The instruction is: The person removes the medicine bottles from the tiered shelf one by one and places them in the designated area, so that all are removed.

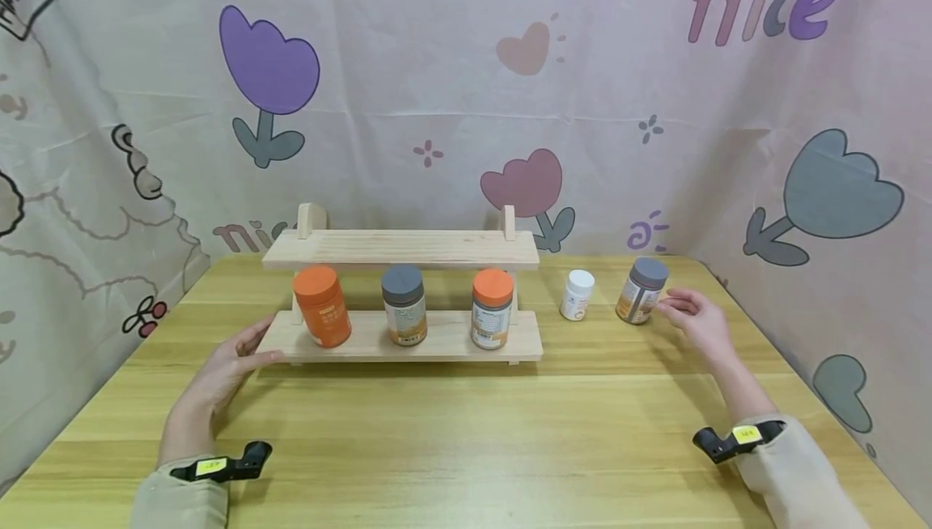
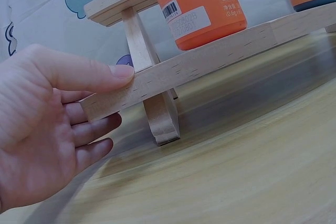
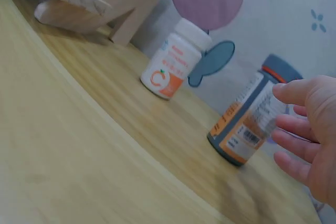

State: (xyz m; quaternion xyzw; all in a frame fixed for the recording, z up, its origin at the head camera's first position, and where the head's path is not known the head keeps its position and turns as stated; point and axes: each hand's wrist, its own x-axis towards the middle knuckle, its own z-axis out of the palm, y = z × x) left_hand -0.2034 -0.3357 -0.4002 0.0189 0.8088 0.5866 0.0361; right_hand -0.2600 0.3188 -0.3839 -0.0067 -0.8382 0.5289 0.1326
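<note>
My left hand (image 1: 226, 363) holds the left end of the lower board of a two-tier wooden shelf (image 1: 451, 349). In the left wrist view the thumb (image 2: 105, 77) lies on the board's face and the fingers reach behind and beneath it. On that board stand an orange bottle (image 1: 324, 311), a grey-lidded bottle (image 1: 404, 306) and an orange-lidded bottle (image 1: 491, 311). My right hand (image 1: 695, 320) is at the right side of another grey-lidded bottle (image 3: 249, 114) standing on the table. Its fingers are spread and loosely bent, with the thumb tip right by the bottle's upper side.
A small white bottle (image 1: 578, 296) stands on the wooden table (image 1: 466, 440) between the shelf and the grey-lidded bottle on the right. The shelf's upper board (image 1: 400, 247) carries no bottles. A printed curtain (image 1: 437, 68) hangs behind the table.
</note>
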